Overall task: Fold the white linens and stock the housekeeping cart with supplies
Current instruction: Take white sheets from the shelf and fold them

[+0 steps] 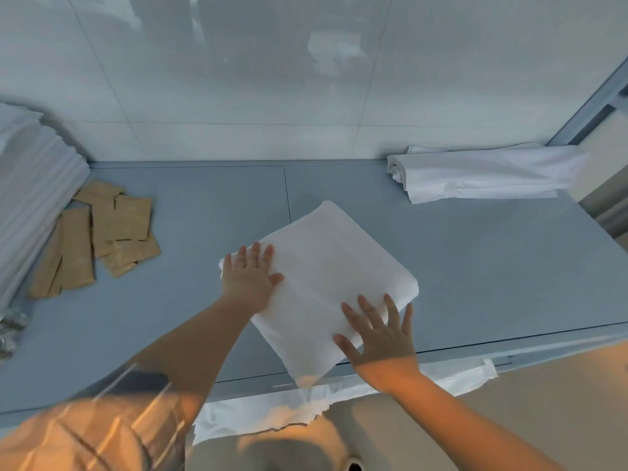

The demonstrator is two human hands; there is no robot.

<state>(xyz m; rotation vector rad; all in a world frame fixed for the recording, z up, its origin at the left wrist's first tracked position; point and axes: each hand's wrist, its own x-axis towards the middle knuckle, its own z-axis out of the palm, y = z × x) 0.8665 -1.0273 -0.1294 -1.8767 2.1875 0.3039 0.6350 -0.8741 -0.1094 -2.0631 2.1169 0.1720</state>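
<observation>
A folded white linen [326, 266] lies turned at an angle on the grey table [475, 266], its near corner reaching past the front edge. My left hand [249, 277] presses flat on its left side with fingers straight. My right hand [380, 329] lies flat on its near right part, fingers spread. A second white linen [482, 173], loosely folded and creased, rests at the back right against the wall. More white cloth [272, 409] hangs below the table's front edge.
A tall stack of folded white linens [30, 198] stands at the far left. Several tan paper packets [102, 232] lie scattered beside it. Small shiny items [10, 331] sit at the left edge. A tiled wall [238, 79] closes the back.
</observation>
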